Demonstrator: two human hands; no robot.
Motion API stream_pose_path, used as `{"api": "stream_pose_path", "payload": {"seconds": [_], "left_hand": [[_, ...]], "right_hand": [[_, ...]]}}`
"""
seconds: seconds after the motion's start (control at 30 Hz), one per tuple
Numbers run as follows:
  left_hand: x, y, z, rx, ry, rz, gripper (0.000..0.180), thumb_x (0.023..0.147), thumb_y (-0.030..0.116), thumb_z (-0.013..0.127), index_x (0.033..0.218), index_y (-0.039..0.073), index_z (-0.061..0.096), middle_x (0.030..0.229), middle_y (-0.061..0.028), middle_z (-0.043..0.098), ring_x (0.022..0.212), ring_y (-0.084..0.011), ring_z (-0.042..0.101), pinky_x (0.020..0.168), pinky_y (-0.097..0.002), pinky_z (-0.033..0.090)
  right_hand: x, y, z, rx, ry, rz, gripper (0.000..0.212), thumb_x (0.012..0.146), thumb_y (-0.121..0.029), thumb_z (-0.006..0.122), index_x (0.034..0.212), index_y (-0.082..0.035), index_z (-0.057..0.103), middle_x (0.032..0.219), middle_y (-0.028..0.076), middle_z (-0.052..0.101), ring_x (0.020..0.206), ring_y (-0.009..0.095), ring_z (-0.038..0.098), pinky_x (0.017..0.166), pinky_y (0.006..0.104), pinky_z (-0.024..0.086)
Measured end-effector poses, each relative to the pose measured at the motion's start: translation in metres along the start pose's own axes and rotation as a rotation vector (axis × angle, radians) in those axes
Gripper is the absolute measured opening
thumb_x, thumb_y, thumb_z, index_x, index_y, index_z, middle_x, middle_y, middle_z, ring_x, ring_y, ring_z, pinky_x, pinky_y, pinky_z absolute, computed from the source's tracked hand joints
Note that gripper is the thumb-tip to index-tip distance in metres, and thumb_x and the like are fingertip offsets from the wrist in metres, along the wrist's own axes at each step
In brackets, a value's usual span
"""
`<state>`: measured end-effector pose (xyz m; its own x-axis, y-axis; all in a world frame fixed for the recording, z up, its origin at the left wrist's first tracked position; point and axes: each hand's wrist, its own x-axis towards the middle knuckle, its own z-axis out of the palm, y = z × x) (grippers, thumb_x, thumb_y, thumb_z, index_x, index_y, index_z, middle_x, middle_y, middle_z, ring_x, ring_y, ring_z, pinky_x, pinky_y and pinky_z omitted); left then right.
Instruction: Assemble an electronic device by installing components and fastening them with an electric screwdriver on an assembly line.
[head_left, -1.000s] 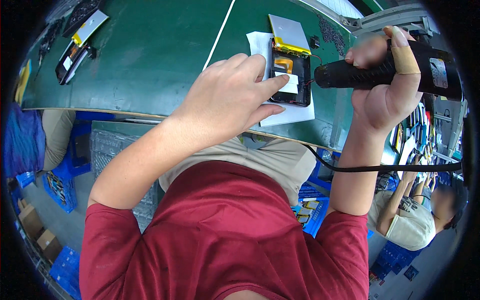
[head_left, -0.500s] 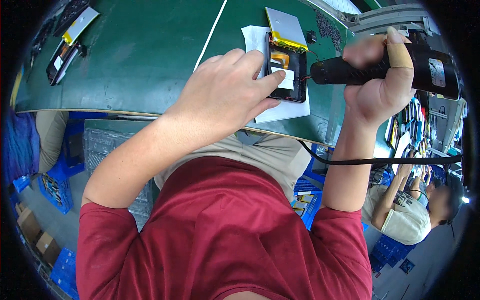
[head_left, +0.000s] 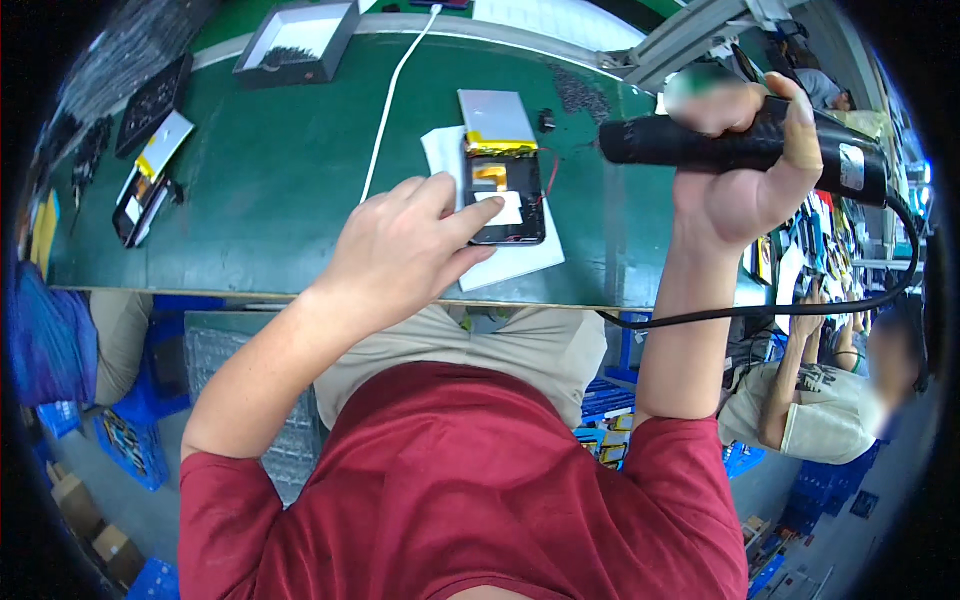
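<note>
My left hand (head_left: pixel 400 235) rests over an opened black handheld electronic device (head_left: pixel 518 232), its index fingertip on a white patch inside the casing. The thumb lies apart from the index finger, by the device's near edge; the other fingers are partly bent. A silver battery pack (head_left: pixel 495 113) with yellow tape lies beyond the casing, with thin red wires (head_left: pixel 553 172) curving beside it. Under the device is a white sheet (head_left: pixel 512 268). My right hand (head_left: pixel 750 190) is wrapped round a black corded power tool (head_left: pixel 650 142), held level to the right, its tip apart from the device.
Another opened device (head_left: pixel 140 205) with a battery lies at the left. A dark box (head_left: pixel 325 65) holds small dark pieces; more lie scattered (head_left: pixel 580 92) at the back. A white cable (head_left: pixel 393 95) crosses the green table (head_left: pixel 290 170). The tool's black cord (head_left: pixel 740 311) hangs before me. A co-worker (head_left: pixel 810 410) sits at right.
The view has shifted, showing more of the table's far side. The power tool's tip now stands farther from the device. My left index finger stays on the white patch.
</note>
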<state>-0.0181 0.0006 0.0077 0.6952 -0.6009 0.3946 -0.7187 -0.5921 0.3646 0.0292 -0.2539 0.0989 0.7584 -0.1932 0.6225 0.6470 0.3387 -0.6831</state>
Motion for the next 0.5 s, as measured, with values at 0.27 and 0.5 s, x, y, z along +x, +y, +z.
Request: {"api": "stream_pose_path", "payload": {"seconds": [0.27,0.5], "left_hand": [[0.014,0.003,0.004,0.093,-0.087,0.003,0.055,0.09,0.045,0.074,0.139,0.021,0.066,0.084,-0.0071,0.052,0.075,-0.025,0.059,0.064,-0.0394,0.049],[0.015,0.005,0.002,0.014,-0.045,-0.006,0.053,0.085,0.037,0.08,0.134,0.018,0.07,0.081,-0.007,0.051,0.07,-0.0234,0.056,0.061,-0.0382,0.046]], "right_hand": [[0.02,0.057,-0.037,-0.16,0.279,0.005,0.02,0.091,-0.018,0.072,0.097,-0.003,0.059,0.068,0.008,0.058,0.058,0.021,0.058,0.059,0.039,0.054],[0.019,0.06,-0.044,-0.138,0.271,0.016,0.018,0.093,-0.018,0.071,0.097,-0.004,0.059,0.069,0.008,0.059,0.057,0.02,0.058,0.06,0.0396,0.054]]}}
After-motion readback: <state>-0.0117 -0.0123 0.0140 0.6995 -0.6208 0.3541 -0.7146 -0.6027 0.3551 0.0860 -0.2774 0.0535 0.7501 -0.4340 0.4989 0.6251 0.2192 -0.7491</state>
